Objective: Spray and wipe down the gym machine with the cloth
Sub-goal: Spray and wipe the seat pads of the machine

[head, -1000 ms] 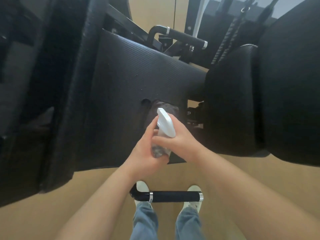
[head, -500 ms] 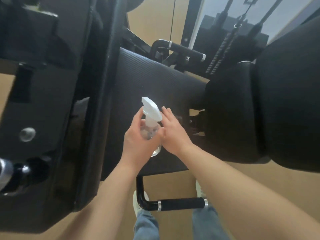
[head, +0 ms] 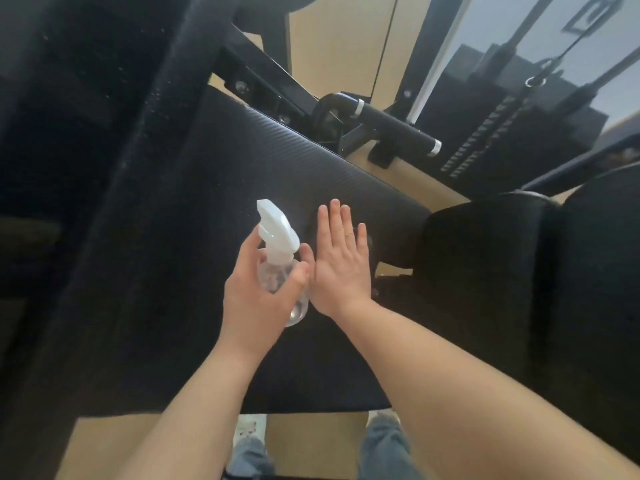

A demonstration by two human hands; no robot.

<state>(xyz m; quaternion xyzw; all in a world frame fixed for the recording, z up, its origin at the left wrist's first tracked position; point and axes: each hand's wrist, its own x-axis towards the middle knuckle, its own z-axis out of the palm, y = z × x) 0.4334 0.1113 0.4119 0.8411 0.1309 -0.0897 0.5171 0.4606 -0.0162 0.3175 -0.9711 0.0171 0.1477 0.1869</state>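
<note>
Clear spray bottle held in left grip | right grip flat on pad | cloth beneath indistinct

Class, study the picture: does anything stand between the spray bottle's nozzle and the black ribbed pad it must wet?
Nothing visible does. The left hand grips the spray bottle with its nozzle facing bare ribbed pad. The right hand lies flat to the bottle's right, beside the nozzle's line, not across it.
</note>
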